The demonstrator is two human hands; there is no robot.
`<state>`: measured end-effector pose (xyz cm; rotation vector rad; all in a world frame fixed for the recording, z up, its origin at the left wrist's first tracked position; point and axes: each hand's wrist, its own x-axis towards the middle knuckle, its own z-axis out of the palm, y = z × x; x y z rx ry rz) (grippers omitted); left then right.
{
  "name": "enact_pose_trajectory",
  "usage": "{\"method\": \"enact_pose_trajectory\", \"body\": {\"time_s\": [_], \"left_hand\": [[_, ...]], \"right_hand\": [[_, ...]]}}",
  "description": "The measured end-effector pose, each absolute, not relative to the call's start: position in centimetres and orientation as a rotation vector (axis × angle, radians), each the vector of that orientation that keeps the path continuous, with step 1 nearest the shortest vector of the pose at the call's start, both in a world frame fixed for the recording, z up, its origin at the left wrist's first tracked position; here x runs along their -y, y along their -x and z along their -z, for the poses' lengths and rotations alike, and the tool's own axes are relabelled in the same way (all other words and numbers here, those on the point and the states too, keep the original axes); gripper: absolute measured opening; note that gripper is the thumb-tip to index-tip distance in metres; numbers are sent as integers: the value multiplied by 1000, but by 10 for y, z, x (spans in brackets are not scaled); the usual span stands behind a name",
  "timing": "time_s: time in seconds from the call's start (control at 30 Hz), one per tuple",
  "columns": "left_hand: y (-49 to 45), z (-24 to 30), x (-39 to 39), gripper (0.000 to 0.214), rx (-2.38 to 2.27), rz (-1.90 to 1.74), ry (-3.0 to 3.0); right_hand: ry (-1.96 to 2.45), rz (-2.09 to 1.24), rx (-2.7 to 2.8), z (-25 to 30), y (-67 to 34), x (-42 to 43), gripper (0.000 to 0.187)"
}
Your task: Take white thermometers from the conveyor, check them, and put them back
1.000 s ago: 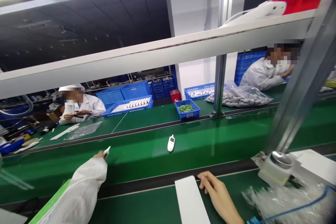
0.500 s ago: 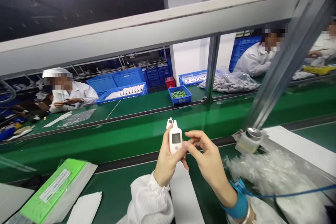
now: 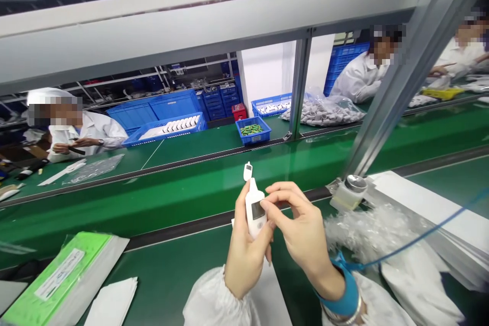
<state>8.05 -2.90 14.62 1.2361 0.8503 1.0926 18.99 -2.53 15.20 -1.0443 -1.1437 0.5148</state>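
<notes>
Head: left hand [image 3: 244, 252] holds thermometer [image 3: 254, 210] over bench [image 3: 171, 275].

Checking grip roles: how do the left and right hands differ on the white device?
The left hand wraps around the white device; the right hand only touches its screen with fingertips. The left wrist has a white sleeve; the right a blue strap. Both are bare.

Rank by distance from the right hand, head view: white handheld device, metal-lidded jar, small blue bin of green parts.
1. White handheld device: touched by the right hand's fingertips, gripped in the left hand.
2. Metal-lidded jar: to the right, at the foot of the slanted frame post.
3. Small blue bin: across the green belt, on the far side.
</notes>
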Motion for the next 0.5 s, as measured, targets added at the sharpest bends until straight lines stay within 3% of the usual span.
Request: {"method": "enact_pose_trajectory", "body": {"time_s": [0.23,0.4,0.5], "left_hand": [[-85,-154,30,87,-761,-1111,-942],[-74,-153,10,95,-706,-1116,-914],[-66,-157,6,95,-711,-1085,-966]], "right_hand": [[928,13,1454,-155,-181,36,12],[743,-216,1599,-168,-186,66,20],[1049,-205,1419,-158,-227,74,13]]}}
